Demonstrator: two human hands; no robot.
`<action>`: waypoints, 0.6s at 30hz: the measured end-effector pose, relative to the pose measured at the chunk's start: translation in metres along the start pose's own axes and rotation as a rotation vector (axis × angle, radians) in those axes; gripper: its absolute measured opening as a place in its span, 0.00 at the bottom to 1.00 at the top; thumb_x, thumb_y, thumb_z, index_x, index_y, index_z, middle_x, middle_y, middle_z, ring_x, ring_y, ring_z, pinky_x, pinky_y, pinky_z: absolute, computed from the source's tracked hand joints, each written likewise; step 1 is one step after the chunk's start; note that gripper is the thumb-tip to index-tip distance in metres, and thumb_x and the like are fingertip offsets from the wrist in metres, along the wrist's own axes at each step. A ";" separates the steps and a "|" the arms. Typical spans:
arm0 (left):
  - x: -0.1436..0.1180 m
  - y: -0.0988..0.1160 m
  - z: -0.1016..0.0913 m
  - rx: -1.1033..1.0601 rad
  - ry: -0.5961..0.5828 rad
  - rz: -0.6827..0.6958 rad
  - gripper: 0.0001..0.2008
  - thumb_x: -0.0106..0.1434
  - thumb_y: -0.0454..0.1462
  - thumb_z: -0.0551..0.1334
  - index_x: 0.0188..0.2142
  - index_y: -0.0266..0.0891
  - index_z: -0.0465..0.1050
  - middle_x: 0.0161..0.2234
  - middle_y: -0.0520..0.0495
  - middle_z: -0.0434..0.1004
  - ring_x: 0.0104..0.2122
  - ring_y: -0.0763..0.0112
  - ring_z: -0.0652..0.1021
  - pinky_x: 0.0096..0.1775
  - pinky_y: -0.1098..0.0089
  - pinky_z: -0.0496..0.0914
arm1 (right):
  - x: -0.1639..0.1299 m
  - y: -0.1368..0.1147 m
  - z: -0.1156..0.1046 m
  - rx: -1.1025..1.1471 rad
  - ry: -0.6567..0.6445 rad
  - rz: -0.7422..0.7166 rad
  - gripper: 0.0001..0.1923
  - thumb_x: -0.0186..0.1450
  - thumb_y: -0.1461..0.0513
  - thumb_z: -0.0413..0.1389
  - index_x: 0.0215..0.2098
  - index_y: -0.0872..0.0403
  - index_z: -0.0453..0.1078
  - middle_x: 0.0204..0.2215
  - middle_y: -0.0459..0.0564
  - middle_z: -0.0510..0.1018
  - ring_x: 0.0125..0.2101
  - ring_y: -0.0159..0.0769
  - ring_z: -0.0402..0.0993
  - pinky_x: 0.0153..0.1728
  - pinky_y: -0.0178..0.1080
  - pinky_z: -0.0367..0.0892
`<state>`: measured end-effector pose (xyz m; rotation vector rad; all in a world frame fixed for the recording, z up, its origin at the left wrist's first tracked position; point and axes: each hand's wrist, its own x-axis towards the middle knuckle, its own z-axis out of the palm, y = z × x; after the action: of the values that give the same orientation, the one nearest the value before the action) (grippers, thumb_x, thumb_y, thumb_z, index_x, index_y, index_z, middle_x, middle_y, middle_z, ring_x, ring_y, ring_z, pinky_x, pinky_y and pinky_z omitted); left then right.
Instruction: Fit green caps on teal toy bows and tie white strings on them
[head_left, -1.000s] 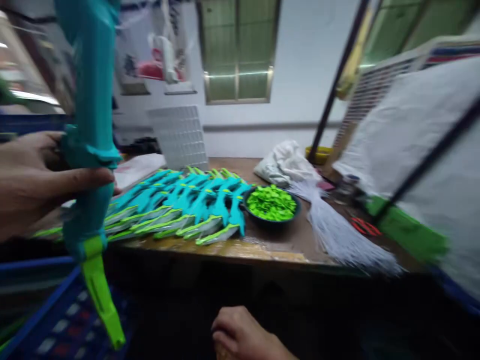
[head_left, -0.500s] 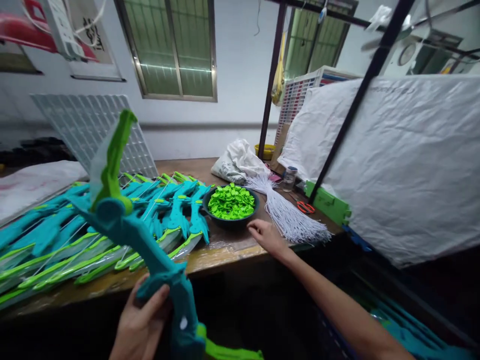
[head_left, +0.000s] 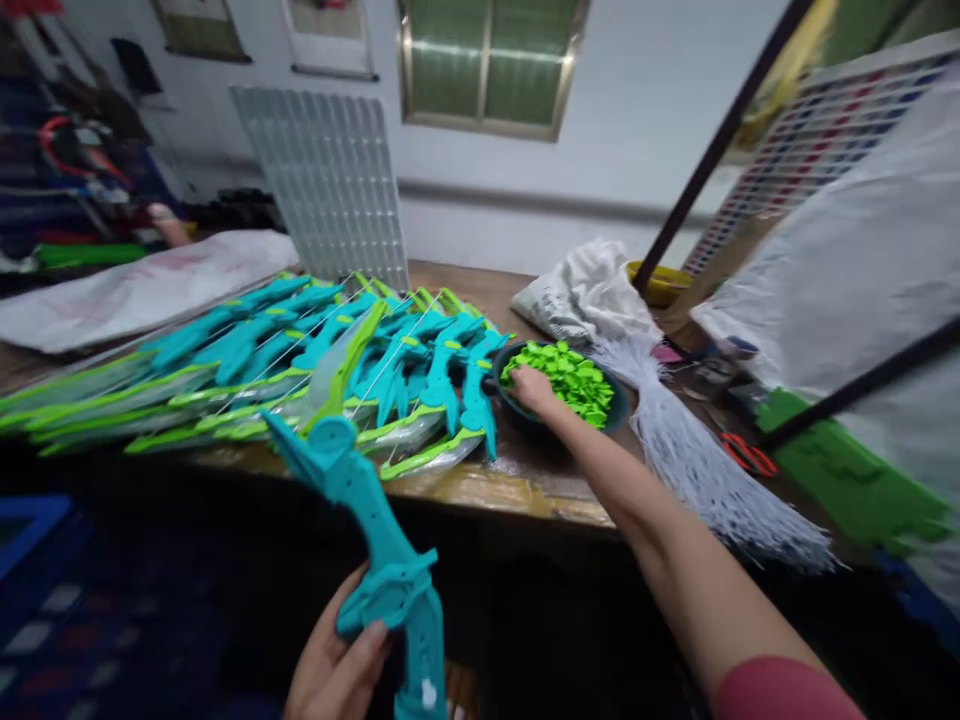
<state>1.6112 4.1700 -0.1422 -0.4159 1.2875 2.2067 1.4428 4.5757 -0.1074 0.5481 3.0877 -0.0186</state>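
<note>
Your left hand (head_left: 337, 665) sits low and near, fingers wrapped around the grip of a teal toy bow (head_left: 375, 530), holding it below the worktop's near edge. Its green upper limb (head_left: 346, 365) slants up and far over the piled bows.

Your right hand (head_left: 531, 388) reaches across the worktop (head_left: 495, 488) into the left side of the dark bowl (head_left: 616, 410), fingers curled down on the green plastic pieces (head_left: 574, 375). Can't tell if anything is pinched; the fingertips are hidden among the pieces.

The pile of teal and green bows (head_left: 247, 365) lies fanned across the left and middle of the worktop, its right end touching the bowl beside your right hand. The bundle of white strings (head_left: 697, 470) lies just right of the bowl, running toward the near right edge. A crumpled white bag (head_left: 589, 290) sits far behind the bowl, with a yellow dish (head_left: 664, 283) to its right. Red scissors (head_left: 746, 455) and a green plastic panel (head_left: 847, 480) lie farther right. A clear grid tray (head_left: 330, 180) leans on the far wall. A black frame bar (head_left: 720, 150) slants up on the right.
</note>
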 end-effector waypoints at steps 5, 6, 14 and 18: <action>0.001 0.006 0.000 -0.075 -0.121 0.111 0.36 0.55 0.41 0.76 0.61 0.40 0.68 0.49 0.42 0.82 0.50 0.58 0.81 0.51 0.68 0.77 | 0.000 0.011 0.004 0.052 0.074 0.004 0.09 0.66 0.62 0.58 0.40 0.59 0.78 0.45 0.61 0.79 0.44 0.46 0.74 0.44 0.41 0.67; 0.001 0.005 -0.002 -0.078 -0.139 0.127 0.36 0.57 0.41 0.75 0.62 0.40 0.67 0.50 0.41 0.81 0.51 0.59 0.81 0.52 0.68 0.76 | 0.000 0.014 0.002 0.079 0.121 0.025 0.10 0.67 0.62 0.56 0.41 0.59 0.77 0.44 0.62 0.79 0.43 0.46 0.73 0.44 0.42 0.67; 0.004 -0.008 -0.011 0.030 -0.148 0.300 0.30 0.66 0.41 0.68 0.65 0.44 0.64 0.55 0.46 0.78 0.55 0.64 0.77 0.60 0.67 0.70 | -0.065 -0.009 -0.039 0.453 0.477 0.066 0.20 0.66 0.60 0.46 0.46 0.63 0.75 0.37 0.60 0.80 0.37 0.44 0.74 0.43 0.45 0.70; 0.004 -0.017 -0.005 0.043 -0.138 0.309 0.30 0.66 0.43 0.68 0.65 0.45 0.63 0.57 0.47 0.77 0.57 0.63 0.76 0.62 0.65 0.68 | -0.172 -0.071 -0.041 0.989 0.165 -0.171 0.18 0.65 0.51 0.60 0.46 0.54 0.79 0.33 0.50 0.81 0.32 0.37 0.76 0.37 0.38 0.72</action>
<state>1.6177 4.1731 -0.1589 -0.0473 1.3964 2.4049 1.5794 4.4500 -0.0641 0.2587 3.0546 -1.6043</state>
